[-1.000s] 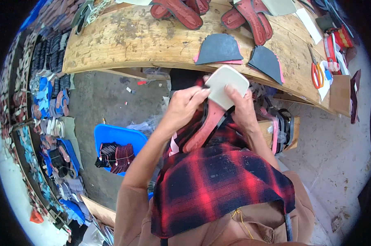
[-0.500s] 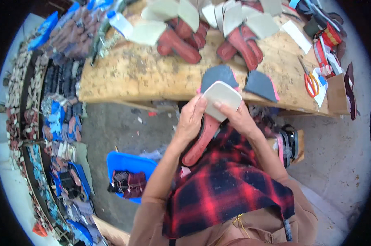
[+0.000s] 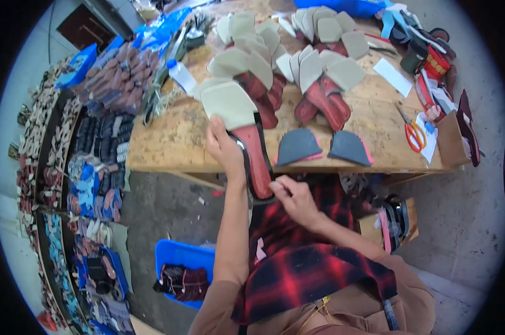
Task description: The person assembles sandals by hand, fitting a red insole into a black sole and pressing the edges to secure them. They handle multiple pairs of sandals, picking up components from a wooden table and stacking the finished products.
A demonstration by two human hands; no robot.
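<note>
A slipper [image 3: 252, 159] with a red footbed, black edging and a cream, square-ended panel [image 3: 226, 105] over its toe part is held up at the table's front edge. My left hand [image 3: 223, 146] is closed around its left side, just below the panel. At the heel end, the curled fingers of my right hand [image 3: 297, 200] pinch the slipper's right edge. Two dark grey curved pieces [image 3: 300, 147] with pink edges lie on the table to the right of the slipper. Beyond them, several similar red-footed slippers [image 3: 324, 103] with cream panels are heaped.
Orange-handled scissors [image 3: 414, 137] and paper lie at the right of the wooden table [image 3: 174, 139]. A white bottle with a blue cap [image 3: 181, 77] lies at the left. Below stands a blue bin [image 3: 174, 251]; shelves of shoe parts [image 3: 54, 162] line the left.
The slipper has moved left and up, its panel now over the table. My left hand shifted with it; my right hand left the panel and moved down to the heel. The view has tilted upward.
</note>
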